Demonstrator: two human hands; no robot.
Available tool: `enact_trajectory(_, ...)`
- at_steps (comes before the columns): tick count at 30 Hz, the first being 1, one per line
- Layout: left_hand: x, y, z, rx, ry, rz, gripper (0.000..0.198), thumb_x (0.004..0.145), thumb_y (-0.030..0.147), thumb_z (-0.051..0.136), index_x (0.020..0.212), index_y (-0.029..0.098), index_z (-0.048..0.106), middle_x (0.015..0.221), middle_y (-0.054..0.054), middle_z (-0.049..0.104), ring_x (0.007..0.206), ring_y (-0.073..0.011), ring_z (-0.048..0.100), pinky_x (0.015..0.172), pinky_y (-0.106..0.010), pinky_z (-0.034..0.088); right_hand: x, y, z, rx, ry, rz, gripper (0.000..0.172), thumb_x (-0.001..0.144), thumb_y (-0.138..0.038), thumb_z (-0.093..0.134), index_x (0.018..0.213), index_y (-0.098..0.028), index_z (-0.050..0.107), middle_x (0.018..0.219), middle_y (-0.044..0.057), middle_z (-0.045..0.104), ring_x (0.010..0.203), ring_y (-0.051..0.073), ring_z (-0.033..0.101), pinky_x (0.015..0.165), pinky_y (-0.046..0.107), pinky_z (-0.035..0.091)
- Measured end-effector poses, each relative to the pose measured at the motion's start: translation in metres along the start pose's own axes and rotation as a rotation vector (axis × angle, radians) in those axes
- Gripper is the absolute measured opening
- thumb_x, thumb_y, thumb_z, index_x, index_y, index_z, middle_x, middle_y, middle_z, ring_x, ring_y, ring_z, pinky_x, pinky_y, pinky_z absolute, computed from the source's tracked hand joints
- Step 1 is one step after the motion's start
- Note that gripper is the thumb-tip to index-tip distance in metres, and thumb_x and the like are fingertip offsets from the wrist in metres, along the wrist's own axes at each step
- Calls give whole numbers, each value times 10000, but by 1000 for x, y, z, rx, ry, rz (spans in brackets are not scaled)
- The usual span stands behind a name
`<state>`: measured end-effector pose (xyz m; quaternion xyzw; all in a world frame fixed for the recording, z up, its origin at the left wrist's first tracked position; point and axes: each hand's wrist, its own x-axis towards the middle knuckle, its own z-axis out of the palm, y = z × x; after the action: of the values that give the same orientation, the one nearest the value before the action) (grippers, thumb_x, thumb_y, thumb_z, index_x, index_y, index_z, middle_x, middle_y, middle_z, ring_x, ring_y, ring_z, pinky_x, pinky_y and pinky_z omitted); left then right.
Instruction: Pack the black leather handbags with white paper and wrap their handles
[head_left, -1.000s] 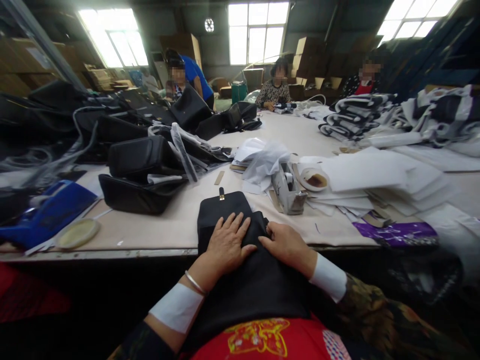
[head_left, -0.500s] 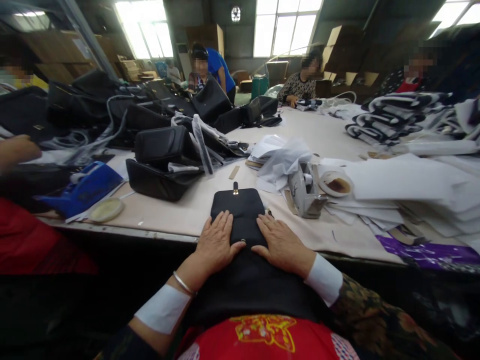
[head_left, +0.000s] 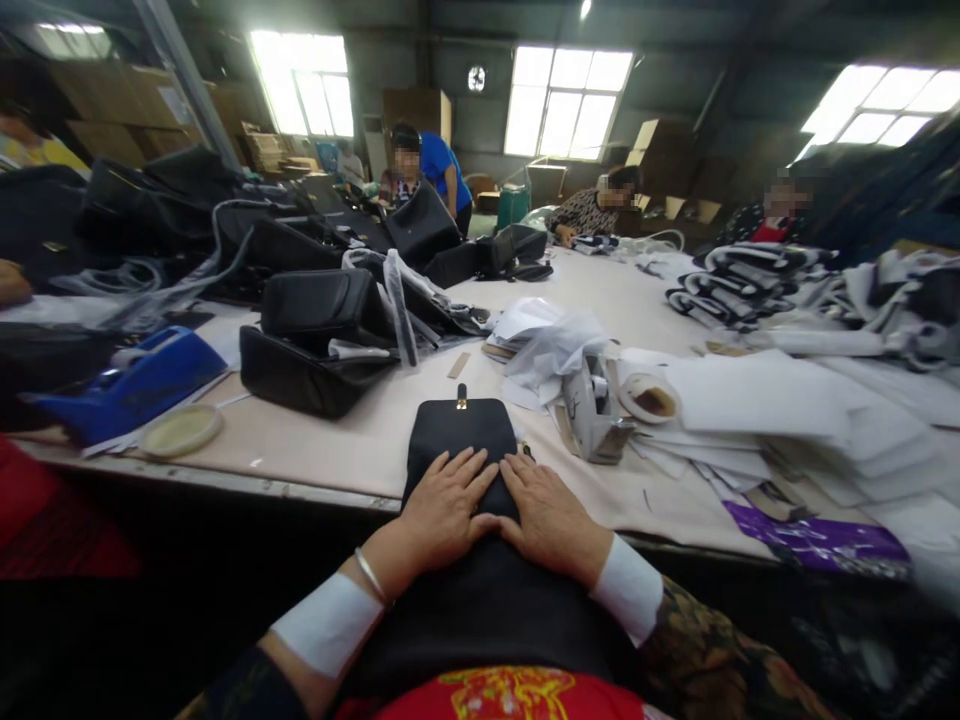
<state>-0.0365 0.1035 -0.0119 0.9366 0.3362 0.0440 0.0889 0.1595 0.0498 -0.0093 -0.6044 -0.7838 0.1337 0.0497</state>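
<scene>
A black bag (head_left: pixel 459 428) lies flat at the table's front edge, its lower part reaching toward my body. A short strap tab with a gold clasp (head_left: pixel 462 398) sticks out from its far end. My left hand (head_left: pixel 442 508) rests flat on the bag with fingers stretched out. Beside it my right hand (head_left: pixel 551 510) also lies flat on the bag, fingers extended. The two thumbs meet or nearly meet at the middle. Both palms hide the centre of the bag.
To the left stand a blue tape dispenser (head_left: pixel 142 380), a tape roll (head_left: pixel 181 430) and piled black bags (head_left: pixel 322 340). On the right are a grey tape dispenser (head_left: pixel 596 410), another tape roll (head_left: pixel 649 397) and stacked white sheets (head_left: pixel 757 395). Several people work around the table (head_left: pixel 600 290).
My hands have slid inward over the bag, closer together, so the thumbs now come together. The small gold fitting between them is now covered. The view has tilted up slightly.
</scene>
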Motion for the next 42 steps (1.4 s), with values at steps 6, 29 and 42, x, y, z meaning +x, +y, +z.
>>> enact_trajectory(6, -1, -13, 22, -31, 41, -25, 650, 976, 595, 423, 1546, 284, 387, 1620, -52, 364, 1506, -273, 325, 1222, -528, 259, 3, 19, -23, 157, -8, -125, 644, 858, -371, 664, 1436, -110, 554, 1520, 174, 502, 1414, 303, 458, 1189, 415, 355)
enact_trajectory(29, -2, -19, 17, -172, 9, -38, 709, 931, 521, 555, 1567, 284, 347, 1643, -69, 302, 1515, -331, 292, 1235, -595, 222, 191, 162, -119, -300, 271, 416, 305, 998, -388, 579, 1191, -168, 663, 1235, 97, 678, 1125, 231, 648, 1005, 474, 507)
enact_trajectory(42, -1, -18, 9, -240, -35, -65, 730, 912, 494, 587, 1567, 280, 345, 1650, -67, 284, 1524, -324, 268, 1240, -594, 209, 222, 168, -113, -482, 146, 205, 234, 995, -331, 578, 1144, -180, 674, 1233, 89, 652, 1098, 221, 625, 945, 423, 521)
